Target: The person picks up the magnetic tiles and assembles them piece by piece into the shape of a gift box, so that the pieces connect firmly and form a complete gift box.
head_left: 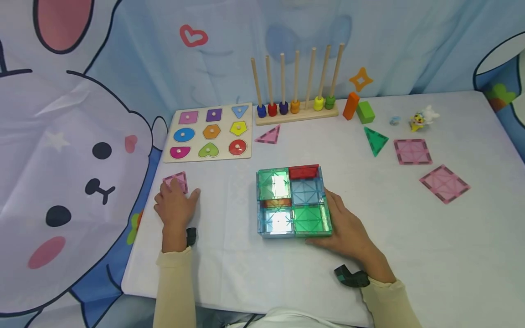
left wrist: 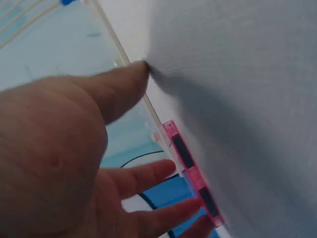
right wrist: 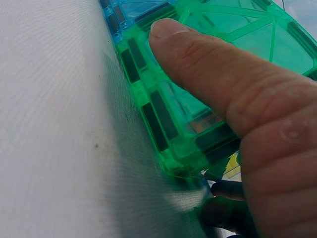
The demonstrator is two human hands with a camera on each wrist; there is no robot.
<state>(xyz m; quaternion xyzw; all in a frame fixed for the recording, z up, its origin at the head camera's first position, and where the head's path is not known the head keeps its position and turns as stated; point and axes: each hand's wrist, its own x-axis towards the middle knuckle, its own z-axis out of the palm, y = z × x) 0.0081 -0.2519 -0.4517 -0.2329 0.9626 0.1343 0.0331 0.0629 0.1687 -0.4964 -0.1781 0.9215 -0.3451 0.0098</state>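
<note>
Tile box [head_left: 298, 200], translucent green-and-blue, mid-frame, your right hand [head_left: 348, 230] gripping it, spread left hand [head_left: 175, 205] touching pink tile [head_left: 182, 180]

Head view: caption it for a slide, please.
Left hand touches a pink tile; right hand holds a structure of translucent tiles.

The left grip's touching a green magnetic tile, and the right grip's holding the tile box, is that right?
Nearly: the magnetic tile that the left grip touches is pink, not green, as the head view shows. The right grip does hold the tile box.
</note>
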